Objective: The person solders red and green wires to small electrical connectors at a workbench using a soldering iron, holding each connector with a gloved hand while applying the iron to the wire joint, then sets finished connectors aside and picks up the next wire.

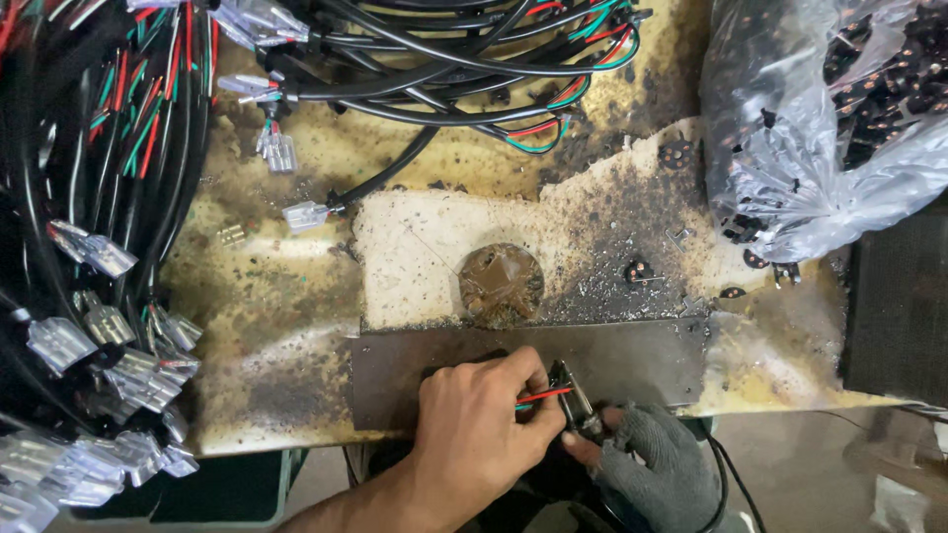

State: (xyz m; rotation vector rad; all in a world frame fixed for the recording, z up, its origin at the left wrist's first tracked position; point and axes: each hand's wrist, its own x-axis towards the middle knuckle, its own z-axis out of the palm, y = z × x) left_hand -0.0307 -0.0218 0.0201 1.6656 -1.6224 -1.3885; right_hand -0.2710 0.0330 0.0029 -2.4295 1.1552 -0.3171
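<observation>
Left hand (484,415) enters from the lower edge, forearm angled up-right, fingers curled over the metal plate (632,360), pinching red and green wires (541,397). Right hand (647,459), in a grey fingerless glove, is closed around a small black connector (571,395) at the plate's front edge, where the wires meet it.

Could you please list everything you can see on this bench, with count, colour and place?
cable bundles: many, black with red and green wires, left side and top
clear connectors: many, translucent, on the cable ends at left
plastic bag: one, clear, full of small dark parts, top right
loose dark parts: several, black, on the bench below the bag
round disc: one, brown, bench centre
metal plate: one, grey, front edge
red wire: one, pinched in the bare fingers
left hand: bare, holds the wire
right hand: grey glove, holds a small dark part
</observation>
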